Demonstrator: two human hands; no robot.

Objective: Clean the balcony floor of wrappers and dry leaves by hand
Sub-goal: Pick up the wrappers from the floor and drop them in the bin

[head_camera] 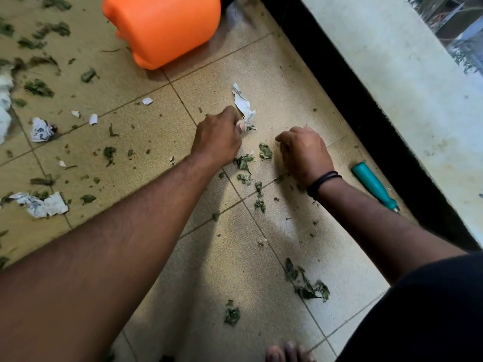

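Two hands low: left hand (pixel 218 137) pinches wrapper (pixel 243 105); right hand (pixel 304 152) curled near wall base (pixel 366 126).

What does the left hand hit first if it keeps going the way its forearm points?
The left hand is closed on a crumpled white wrapper lying ahead of it. Past that there is bare tile, then probably the black wall base; the orange container seems to sit left of that line, but depth is unclear.
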